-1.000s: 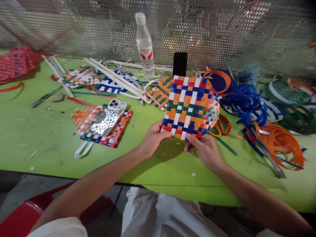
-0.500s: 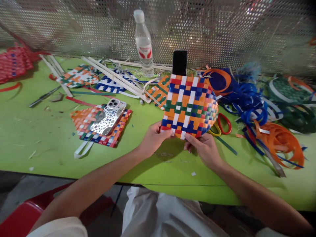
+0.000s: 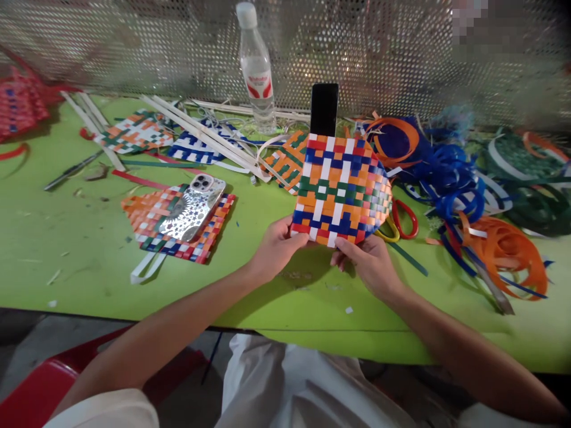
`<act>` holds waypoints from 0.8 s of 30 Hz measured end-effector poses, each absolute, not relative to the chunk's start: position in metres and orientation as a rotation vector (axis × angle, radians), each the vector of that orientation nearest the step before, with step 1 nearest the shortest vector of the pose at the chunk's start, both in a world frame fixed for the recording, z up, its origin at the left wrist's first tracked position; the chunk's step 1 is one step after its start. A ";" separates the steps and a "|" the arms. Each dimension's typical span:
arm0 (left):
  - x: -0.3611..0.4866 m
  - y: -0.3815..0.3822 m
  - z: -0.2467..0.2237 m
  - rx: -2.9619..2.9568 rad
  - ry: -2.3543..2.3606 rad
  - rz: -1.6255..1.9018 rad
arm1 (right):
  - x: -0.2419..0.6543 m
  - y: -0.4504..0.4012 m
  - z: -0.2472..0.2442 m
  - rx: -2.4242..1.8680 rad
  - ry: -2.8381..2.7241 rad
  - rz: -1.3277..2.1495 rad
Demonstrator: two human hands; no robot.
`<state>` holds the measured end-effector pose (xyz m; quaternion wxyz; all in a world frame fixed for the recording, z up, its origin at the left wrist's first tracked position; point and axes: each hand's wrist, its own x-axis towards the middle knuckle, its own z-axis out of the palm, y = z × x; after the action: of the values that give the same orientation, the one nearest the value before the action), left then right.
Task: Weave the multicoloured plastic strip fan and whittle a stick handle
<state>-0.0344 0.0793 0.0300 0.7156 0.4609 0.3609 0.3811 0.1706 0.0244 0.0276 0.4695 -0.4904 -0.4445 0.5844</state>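
You have the flat woven panel of orange, blue, white, red and green plastic strips (image 3: pixel 330 190) raised and tilted above the tabletop (image 3: pixel 285 309), in from its front edge. Your left hand (image 3: pixel 276 246) pinches the panel's lower-left corner and your right hand (image 3: pixel 372 264) its lower edge, each grip closed to about the panel's thickness, thumb in front. Press lightly so the strips don't slip, share the weight evenly, and avoid squeezing the tapered right side, which would probably crease.

Before you, woven panel (image 3: pixel 328 199) partly hiding far phone (image 3: pixel 325 110); bottle (image 3: pixel 257 71) standing left of both; scissors (image 3: pixel 416 224) lying right; second phone (image 3: pixel 196 208) resting on woven mat (image 3: pixel 143 215), left.
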 end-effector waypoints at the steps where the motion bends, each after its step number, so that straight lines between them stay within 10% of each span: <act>1: -0.034 0.079 0.031 1.018 0.799 0.845 | 0.171 0.025 0.026 -1.199 -1.071 1.454; 24: -0.036 0.086 0.011 0.919 0.832 0.967 | 0.176 0.035 0.027 -1.195 -1.002 1.528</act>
<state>-0.0356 0.0859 0.0106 0.7065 0.4135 0.3746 0.4353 0.1758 0.0354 0.0269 0.4611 -0.4857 -0.4071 0.6211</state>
